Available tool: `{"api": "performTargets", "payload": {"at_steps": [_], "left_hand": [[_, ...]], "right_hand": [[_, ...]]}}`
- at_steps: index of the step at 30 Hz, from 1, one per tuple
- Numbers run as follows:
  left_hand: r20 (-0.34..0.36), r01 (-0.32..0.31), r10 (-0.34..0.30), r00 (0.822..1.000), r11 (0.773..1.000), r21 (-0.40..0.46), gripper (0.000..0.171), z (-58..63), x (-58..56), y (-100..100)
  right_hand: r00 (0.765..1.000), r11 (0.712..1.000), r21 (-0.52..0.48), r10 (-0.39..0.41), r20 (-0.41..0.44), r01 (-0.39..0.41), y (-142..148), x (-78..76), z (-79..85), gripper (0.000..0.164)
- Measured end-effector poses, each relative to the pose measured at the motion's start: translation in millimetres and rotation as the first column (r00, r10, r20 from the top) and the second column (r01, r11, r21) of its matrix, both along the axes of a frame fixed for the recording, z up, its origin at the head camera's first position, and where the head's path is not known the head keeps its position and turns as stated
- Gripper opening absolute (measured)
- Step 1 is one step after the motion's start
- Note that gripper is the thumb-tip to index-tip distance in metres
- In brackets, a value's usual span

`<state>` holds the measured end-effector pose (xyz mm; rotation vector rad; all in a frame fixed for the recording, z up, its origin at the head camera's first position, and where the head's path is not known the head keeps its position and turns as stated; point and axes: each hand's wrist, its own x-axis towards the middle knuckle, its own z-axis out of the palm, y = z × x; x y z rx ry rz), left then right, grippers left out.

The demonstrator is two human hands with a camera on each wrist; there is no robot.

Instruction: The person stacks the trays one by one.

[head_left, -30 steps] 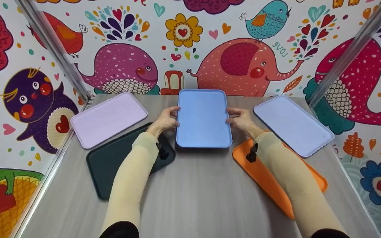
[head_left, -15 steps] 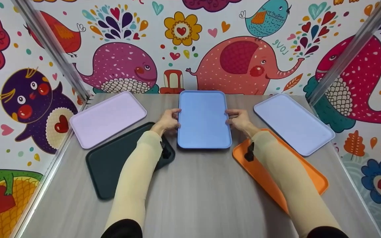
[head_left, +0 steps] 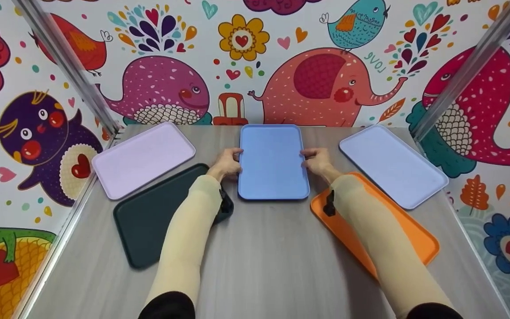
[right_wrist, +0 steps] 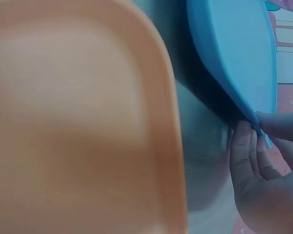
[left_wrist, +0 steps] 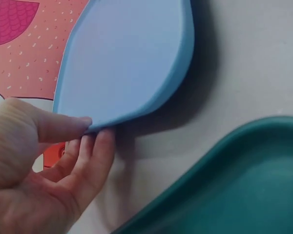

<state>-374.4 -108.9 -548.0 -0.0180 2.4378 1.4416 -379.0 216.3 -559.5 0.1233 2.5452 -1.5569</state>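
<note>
A blue rectangular tray [head_left: 273,161] is at the back middle of the table, held between both hands. My left hand [head_left: 226,164] pinches its left rim. In the left wrist view the thumb of the left hand [left_wrist: 53,161] lies on the rim and the fingers are beneath it. My right hand [head_left: 319,163] pinches the opposite rim, likewise with fingertips under the edge in the right wrist view. A shadow shows under the tray [right_wrist: 234,63]; whether any part of it touches the table cannot be told.
On the left lie a pale pink tray [head_left: 144,160] and a dark green tray [head_left: 157,217], partly behind the left arm. An orange tray [head_left: 419,239], partly covered by the right arm, and a lavender tray [head_left: 394,166] lie right. A patterned wall [head_left: 237,66] stands behind the grey table [head_left: 277,261].
The blue tray has come down a little, its far edge sinking most, and the shadow at its near edge has thinned. Both hands have kept hold and moved with it.
</note>
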Motion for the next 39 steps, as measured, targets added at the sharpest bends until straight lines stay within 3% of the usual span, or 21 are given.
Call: {"api": "performTargets", "payload": {"at_steps": [7, 17, 24, 39], "left_hand": [[-0.052, 0.001, -0.005, 0.999, 0.998, -0.07, 0.077, -0.8, -2.4, 1.2], [-0.06, -0.003, -0.004, 0.998, 0.993, -0.117, 0.073, -2.9, -8.4, 4.9], [-0.091, -0.013, -0.008, 0.996, 0.976, -0.22, 0.066, -3.4, -11.3, 7.2], [-0.017, -0.041, 0.04, 0.999, 0.991, -0.127, 0.063, -7.3, -14.5, 4.1]], "right_hand": [[1.0, 1.0, 0.031, -0.007, 0.024, 0.006, -2.0, -2.1, -2.6, 0.047], [0.998, 0.992, 0.122, 0.018, -0.052, -0.012, -3.7, -8.2, -3.7, 0.045], [0.998, 0.988, 0.142, 0.056, -0.024, -0.052, -2.9, -7.4, -1.1, 0.046], [0.998, 0.989, 0.137, 0.056, 0.021, -0.058, -3.2, -5.5, 1.5, 0.044]]}}
